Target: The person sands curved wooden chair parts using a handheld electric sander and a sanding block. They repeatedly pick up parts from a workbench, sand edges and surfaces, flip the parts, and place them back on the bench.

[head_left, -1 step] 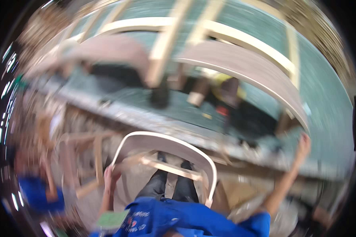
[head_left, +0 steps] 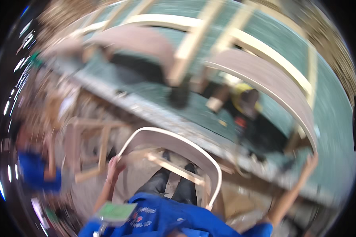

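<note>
In front of my body hangs a curved wooden chair frame point(head_left: 201, 154), a bent board with a pale edge and a crossbar point(head_left: 176, 169) inside. My left hand point(head_left: 115, 166) is closed on the left end of its edge. On the green-topped workbench point(head_left: 332, 158) lies a second curved wooden frame point(head_left: 261, 71), pinkish-brown with a light rim. My right hand point(head_left: 309, 164) is at the right end of this frame, its fingers bent around the tip. The picture is smeared by motion, so finger detail is faint.
Another curved frame point(head_left: 134, 37) and pale wooden slats point(head_left: 195, 43) lie on the bench. A yellow-and-dark round object point(head_left: 247, 98) sits beneath the right frame. On the left, a wooden frame point(head_left: 103, 154) stands on the floor near a person in blue point(head_left: 39, 172).
The bench and its frames have shifted right and tilted in view. My right hand appears slightly lower and farther right, still at the curved frame's end; my left hand stays on its frame.
</note>
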`<state>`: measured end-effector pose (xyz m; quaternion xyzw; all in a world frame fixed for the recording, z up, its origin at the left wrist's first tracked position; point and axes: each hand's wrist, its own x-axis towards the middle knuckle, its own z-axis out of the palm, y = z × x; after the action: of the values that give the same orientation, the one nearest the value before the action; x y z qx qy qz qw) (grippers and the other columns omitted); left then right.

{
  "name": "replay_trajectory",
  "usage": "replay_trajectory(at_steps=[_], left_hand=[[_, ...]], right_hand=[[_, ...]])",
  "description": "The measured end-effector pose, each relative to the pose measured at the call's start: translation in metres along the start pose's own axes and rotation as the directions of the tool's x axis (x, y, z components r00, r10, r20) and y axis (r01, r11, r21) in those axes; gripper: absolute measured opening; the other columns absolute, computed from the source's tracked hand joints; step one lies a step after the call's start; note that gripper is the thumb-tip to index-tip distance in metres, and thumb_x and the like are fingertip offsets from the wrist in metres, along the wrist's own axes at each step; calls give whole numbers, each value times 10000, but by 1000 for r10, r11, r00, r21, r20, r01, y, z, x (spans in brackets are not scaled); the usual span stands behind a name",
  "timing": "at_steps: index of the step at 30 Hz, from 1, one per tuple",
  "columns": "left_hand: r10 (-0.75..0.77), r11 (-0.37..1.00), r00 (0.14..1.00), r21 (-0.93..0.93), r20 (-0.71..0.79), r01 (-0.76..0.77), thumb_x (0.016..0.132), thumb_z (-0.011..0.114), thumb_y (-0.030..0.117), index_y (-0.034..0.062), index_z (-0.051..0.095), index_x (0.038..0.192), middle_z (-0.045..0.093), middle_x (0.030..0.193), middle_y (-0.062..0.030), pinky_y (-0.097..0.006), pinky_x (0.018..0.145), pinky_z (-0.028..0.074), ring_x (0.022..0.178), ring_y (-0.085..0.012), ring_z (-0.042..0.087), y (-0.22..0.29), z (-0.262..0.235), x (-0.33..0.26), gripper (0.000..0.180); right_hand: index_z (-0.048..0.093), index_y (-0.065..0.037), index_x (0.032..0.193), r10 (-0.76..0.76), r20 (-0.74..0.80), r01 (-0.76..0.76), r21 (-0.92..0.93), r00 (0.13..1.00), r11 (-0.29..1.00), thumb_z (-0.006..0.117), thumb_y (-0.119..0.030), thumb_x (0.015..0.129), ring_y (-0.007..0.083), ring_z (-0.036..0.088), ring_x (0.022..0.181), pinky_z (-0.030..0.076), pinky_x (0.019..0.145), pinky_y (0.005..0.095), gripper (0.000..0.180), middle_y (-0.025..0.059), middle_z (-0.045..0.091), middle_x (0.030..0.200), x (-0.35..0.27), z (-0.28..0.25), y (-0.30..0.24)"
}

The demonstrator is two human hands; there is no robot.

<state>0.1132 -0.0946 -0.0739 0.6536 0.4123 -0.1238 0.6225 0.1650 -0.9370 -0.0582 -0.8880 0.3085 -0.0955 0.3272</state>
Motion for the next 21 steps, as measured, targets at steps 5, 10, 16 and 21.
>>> replay_trajectory(at_steps=[5,10,16,21], left_hand=[[-10,998,999,-66,-53,6,949,566,477,158,507,1189,569,1109,8,-369,787,558,889,-173,633,6,-1,8,404],[-80,996,983,-48,-163,73,957,533,506,186,469,1237,558,1212,-20,-422,917,515,1042,-230,628,-16,-9,-29,430],[-54,997,992,-57,-115,48,962,528,498,216,412,1363,529,1265,-7,-402,900,521,1066,-200,602,-17,-7,-12,503],[11,998,998,-58,-60,-15,981,518,446,190,408,1407,476,1347,-20,-402,918,519,1169,-177,532,-9,-24,0,509]], right_hand=[[637,-5,1104,-90,-116,50,-309,989,950,567,-223,907,163,629,806,524,668,323,302,91,670,955,72,66,58],[612,6,1149,-32,-1,30,-341,999,940,556,-232,928,179,626,854,532,698,334,329,114,655,1014,11,184,62],[581,19,1204,38,-229,-117,-343,973,932,544,-242,953,198,623,911,541,734,348,364,142,636,1085,-7,139,53],[555,30,1249,134,-561,-265,-158,817,951,534,-250,973,214,620,959,549,764,359,394,165,621,1145,-48,36,46]])
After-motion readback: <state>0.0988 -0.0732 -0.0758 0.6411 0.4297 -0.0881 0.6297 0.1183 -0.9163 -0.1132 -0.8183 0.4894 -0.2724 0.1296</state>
